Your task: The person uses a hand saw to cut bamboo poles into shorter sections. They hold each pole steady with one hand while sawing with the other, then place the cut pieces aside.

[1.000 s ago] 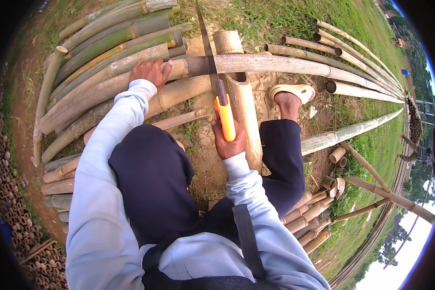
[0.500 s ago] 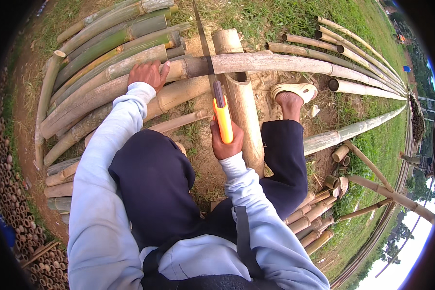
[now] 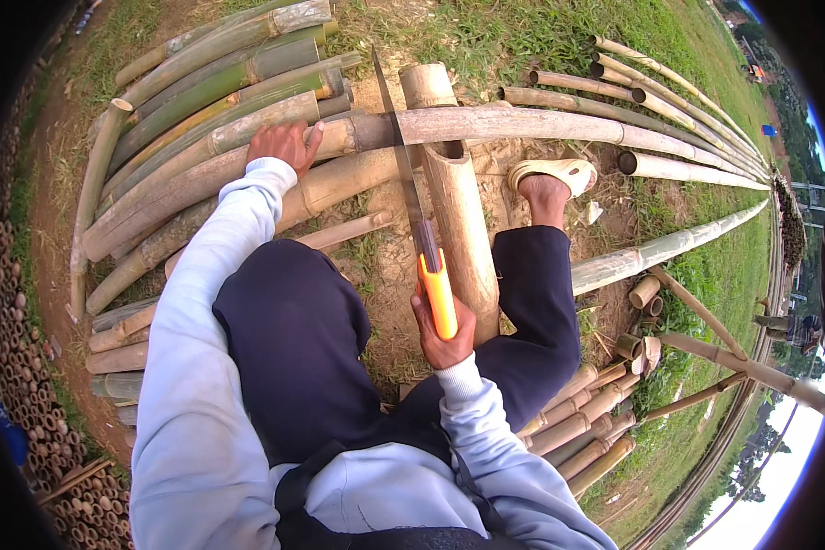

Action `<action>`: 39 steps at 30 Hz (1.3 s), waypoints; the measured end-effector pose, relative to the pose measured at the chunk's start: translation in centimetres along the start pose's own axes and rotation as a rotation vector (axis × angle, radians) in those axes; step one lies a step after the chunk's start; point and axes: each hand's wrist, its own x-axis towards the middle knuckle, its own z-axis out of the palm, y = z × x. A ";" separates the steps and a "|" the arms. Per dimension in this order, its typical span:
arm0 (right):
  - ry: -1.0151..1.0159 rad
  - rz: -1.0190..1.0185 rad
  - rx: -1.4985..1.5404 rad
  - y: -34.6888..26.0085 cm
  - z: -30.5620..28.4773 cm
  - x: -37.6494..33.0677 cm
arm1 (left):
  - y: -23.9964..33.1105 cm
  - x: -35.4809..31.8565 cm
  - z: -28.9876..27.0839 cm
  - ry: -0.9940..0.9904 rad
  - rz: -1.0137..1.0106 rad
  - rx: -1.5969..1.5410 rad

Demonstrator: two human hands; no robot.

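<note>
My right hand (image 3: 442, 335) grips the orange handle of a hand saw (image 3: 411, 197). Its long blade runs away from me and crosses a long pale bamboo pole (image 3: 522, 126) that lies left to right. My left hand (image 3: 284, 145) presses flat on that same pole, to the left of the blade. The pole rests across a thick bamboo log (image 3: 456, 197) that points away from me, just right of the saw. My foot in a pale sandal (image 3: 552, 174) stands on the ground to the right of that log.
Several green and tan bamboo poles (image 3: 202, 87) are piled at the left. More long poles (image 3: 669, 110) fan out at the upper right over grass. Short cut bamboo pieces (image 3: 577, 426) lie at the lower right, and stacked cut ends (image 3: 18, 367) at the far left.
The saw has been drawn back toward me, with my right hand lower in the picture than before. My left hand stays on the pole.
</note>
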 end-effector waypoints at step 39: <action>0.039 -0.056 -0.193 -0.4 -4.1 -10.0 | -0.3 -0.3 1.9 0.118 0.007 -0.097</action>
